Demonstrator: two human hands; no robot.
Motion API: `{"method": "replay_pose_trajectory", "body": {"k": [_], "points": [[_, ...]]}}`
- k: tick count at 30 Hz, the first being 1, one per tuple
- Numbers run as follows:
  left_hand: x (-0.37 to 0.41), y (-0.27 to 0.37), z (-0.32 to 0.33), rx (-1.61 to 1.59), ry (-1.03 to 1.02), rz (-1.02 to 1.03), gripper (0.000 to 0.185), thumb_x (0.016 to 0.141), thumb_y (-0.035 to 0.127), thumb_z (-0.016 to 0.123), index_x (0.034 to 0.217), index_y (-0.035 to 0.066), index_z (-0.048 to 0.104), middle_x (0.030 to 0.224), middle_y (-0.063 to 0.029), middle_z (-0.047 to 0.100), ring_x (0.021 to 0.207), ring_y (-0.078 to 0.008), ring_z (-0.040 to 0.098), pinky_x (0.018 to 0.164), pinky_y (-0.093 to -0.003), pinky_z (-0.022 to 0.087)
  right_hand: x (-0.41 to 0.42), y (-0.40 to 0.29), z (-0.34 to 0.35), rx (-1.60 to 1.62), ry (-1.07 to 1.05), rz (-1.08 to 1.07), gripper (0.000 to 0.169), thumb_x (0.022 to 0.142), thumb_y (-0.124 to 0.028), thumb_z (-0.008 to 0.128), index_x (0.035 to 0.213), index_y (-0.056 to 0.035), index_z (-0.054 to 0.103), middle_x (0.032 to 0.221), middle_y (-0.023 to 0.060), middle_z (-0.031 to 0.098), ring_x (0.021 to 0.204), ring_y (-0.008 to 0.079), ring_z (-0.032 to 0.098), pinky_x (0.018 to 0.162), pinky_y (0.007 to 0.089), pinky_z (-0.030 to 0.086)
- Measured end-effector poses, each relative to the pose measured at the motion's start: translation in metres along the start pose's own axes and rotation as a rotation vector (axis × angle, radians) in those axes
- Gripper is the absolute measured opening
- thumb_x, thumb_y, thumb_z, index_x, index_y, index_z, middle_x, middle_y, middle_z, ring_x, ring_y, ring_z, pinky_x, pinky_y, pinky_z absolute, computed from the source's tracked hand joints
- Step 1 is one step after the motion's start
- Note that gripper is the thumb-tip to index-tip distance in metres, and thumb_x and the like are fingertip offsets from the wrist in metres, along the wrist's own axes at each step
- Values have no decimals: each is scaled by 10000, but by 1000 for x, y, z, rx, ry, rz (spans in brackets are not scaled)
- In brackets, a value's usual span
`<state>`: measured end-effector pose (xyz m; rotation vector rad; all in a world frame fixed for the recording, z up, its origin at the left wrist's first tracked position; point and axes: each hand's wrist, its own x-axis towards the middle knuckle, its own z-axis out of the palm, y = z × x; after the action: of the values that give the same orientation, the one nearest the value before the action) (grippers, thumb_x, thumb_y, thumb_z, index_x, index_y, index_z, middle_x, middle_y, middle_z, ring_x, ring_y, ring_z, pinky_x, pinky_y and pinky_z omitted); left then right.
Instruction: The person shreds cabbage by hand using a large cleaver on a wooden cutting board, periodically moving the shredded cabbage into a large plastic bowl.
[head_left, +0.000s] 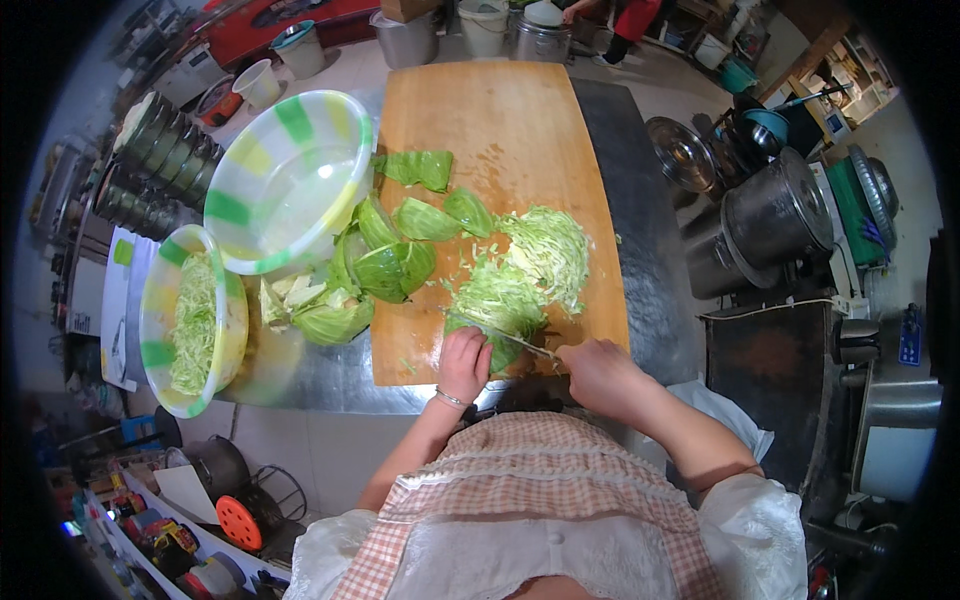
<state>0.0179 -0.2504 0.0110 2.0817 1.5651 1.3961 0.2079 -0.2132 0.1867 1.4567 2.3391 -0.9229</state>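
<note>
My left hand (463, 365) presses on a piece of green cabbage (504, 354) near the front edge of a wooden cutting board (495, 112). In my right hand (600, 375) is the handle of a kitchen knife (517, 339), whose blade lies across the cabbage beside my left fingers. Just beyond the blade, shredded cabbage (551, 251) is heaped on the board. Cabbage wedges and leaves (394, 270) lie at the board's left side. Cabbage core pieces (281, 300) and another cabbage portion (334, 319) rest on the metal table left of the board.
A large striped plastic basin (289, 180) stands left of the board. A smaller striped basin (234, 330) at the table's left edge holds shredded cabbage. Large metal pots (776, 214) stand to the right. At the far top, a person in red (636, 21) stands near lidded pots and buckets.
</note>
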Motion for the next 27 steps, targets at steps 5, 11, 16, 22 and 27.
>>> {"method": "replay_pose_trajectory", "body": {"k": [5,11,16,22,27], "points": [[7,5,-2,-7,-12,0,139,720,20,613,842,-3,549,889,-152,547,842,-320,522,761,-377,428,40,12,45,42,67,-9,155,711,-57,486,818,-11,589,829,214,605,812,376,587,705,459,461],[5,4,-5,4,-3,35,169,698,11,621,854,0,557,903,-143,551,851,-315,526,750,-382,437,77,30,81,173,220,-29,164,711,-54,475,821,-27,593,795,219,598,782,400,572,686,474,447],[0,2,-6,66,-13,23,172,702,45,626,862,20,568,904,-125,556,853,-298,525,758,-381,413,20,7,18,61,64,-8,154,717,-40,459,813,-1,572,819,230,594,826,390,575,705,478,450],[0,5,-7,74,-24,1,171,697,60,629,857,29,578,906,-113,561,859,-292,525,768,-384,407,4,4,10,41,-29,-31,148,727,-39,458,810,0,574,876,231,596,831,405,576,710,482,454],[4,6,-8,76,-45,9,182,694,51,626,867,26,575,903,-119,559,860,-298,524,765,-385,410,72,14,80,36,150,16,139,701,-71,504,793,-23,596,791,213,602,787,398,573,700,479,451]]}}
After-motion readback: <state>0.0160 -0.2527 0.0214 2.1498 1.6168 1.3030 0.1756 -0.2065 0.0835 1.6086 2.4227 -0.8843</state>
